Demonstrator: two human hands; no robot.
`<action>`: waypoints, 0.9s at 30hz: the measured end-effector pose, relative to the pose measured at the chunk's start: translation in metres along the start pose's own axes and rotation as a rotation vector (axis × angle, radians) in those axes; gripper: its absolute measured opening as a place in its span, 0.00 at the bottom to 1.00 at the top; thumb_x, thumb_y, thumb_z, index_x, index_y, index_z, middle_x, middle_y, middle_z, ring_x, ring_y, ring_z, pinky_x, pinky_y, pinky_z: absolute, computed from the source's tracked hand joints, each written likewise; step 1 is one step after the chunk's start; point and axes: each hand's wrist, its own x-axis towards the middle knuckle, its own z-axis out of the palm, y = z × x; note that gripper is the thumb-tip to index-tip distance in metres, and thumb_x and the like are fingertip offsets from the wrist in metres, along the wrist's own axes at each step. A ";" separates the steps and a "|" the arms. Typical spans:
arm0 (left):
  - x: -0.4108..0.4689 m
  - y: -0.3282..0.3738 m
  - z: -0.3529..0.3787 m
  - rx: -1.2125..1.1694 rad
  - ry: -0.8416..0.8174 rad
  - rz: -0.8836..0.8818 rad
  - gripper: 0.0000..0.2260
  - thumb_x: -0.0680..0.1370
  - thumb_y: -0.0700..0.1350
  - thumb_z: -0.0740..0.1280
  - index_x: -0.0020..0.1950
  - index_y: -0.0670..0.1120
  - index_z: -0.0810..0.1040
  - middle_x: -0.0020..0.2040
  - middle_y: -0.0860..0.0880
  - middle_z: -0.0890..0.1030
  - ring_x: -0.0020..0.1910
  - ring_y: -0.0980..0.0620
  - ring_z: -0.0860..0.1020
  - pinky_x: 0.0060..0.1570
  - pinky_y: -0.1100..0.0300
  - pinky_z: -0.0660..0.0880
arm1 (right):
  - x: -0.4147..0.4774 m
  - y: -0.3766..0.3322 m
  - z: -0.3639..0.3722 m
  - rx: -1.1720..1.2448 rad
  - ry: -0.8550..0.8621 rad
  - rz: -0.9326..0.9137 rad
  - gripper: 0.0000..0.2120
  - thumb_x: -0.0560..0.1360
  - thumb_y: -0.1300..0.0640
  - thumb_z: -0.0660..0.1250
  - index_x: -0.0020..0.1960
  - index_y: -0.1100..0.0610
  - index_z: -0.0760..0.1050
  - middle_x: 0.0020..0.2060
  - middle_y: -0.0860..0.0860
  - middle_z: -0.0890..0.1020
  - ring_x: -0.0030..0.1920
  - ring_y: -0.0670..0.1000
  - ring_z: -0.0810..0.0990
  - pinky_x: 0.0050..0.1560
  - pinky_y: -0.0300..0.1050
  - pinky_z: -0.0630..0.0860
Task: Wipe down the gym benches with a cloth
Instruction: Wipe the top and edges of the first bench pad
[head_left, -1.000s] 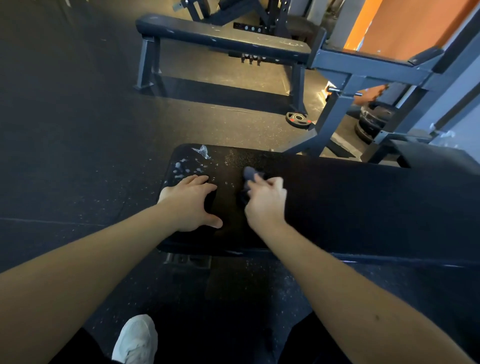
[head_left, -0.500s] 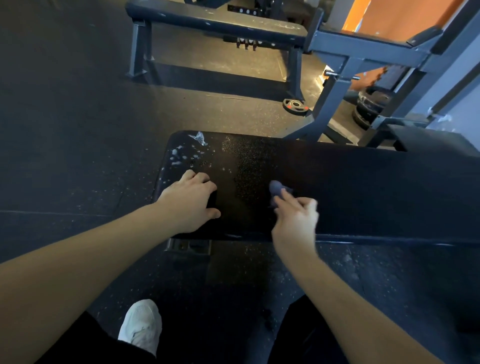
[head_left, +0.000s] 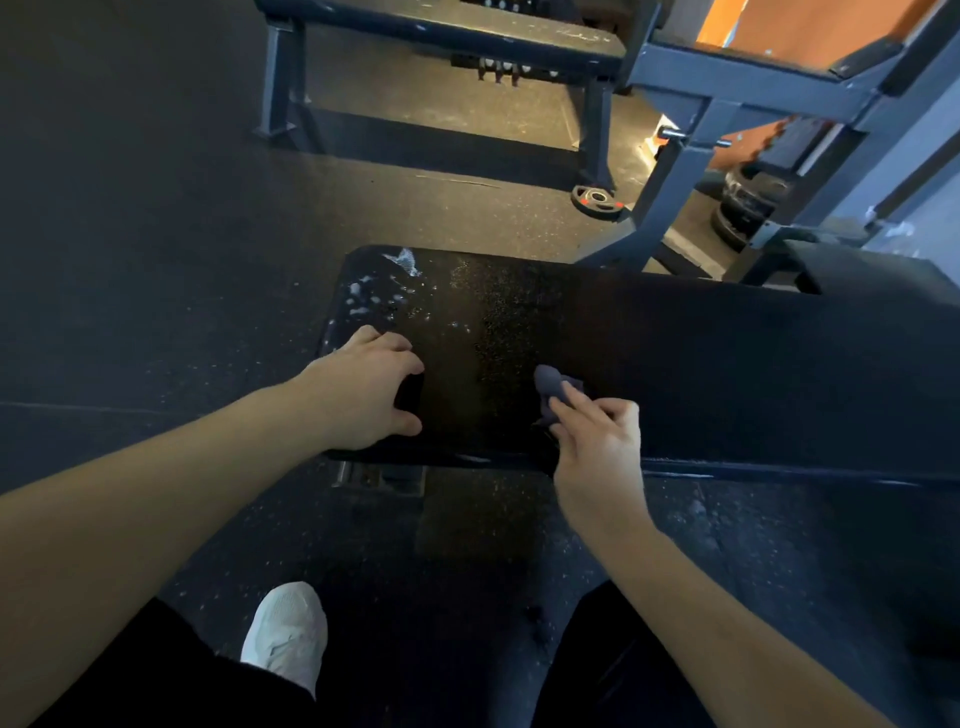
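- Wiping the bench (head_left: 727, 374) near its left end: right hand (head_left: 597, 441) pinches the cloth (head_left: 553, 387) on the pad.
- Left hand (head_left: 363, 395) rests there, gripping nothing.
- Spray (head_left: 379, 296) sits unwiped at the far corner; most work looks undone.

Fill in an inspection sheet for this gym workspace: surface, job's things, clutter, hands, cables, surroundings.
Surface: black padded bench top, white foam flecks at its left end.
Job's things: small grey-blue cloth on the pad; second dark flat bench behind.
Clutter: black weight plate with red marks on the floor.
Hands: left hand rests braced on the pad's left end; right hand pinches the cloth.
Cables: nothing seen.
Surroundings: speckled black rubber floor, blue-grey steel rack frame, orange wall, white shoe.
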 end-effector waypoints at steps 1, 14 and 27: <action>-0.001 -0.002 0.000 0.002 -0.001 -0.005 0.34 0.77 0.61 0.71 0.79 0.53 0.65 0.79 0.52 0.60 0.76 0.48 0.57 0.74 0.46 0.65 | 0.000 -0.007 0.006 -0.015 0.003 -0.004 0.15 0.79 0.66 0.68 0.65 0.64 0.79 0.65 0.60 0.77 0.57 0.39 0.64 0.61 0.33 0.67; -0.008 -0.004 -0.019 -0.231 0.205 -0.042 0.15 0.80 0.59 0.68 0.62 0.53 0.80 0.57 0.53 0.79 0.56 0.53 0.77 0.59 0.54 0.76 | 0.055 -0.083 -0.006 0.308 -0.317 0.030 0.15 0.82 0.60 0.65 0.67 0.53 0.80 0.64 0.45 0.81 0.66 0.42 0.72 0.66 0.28 0.64; -0.030 0.033 -0.037 -0.965 0.290 0.129 0.10 0.78 0.55 0.72 0.54 0.51 0.85 0.49 0.53 0.86 0.49 0.59 0.83 0.53 0.56 0.80 | 0.065 -0.115 -0.030 1.290 -0.326 0.668 0.11 0.82 0.64 0.63 0.63 0.65 0.78 0.57 0.60 0.85 0.61 0.59 0.83 0.64 0.60 0.78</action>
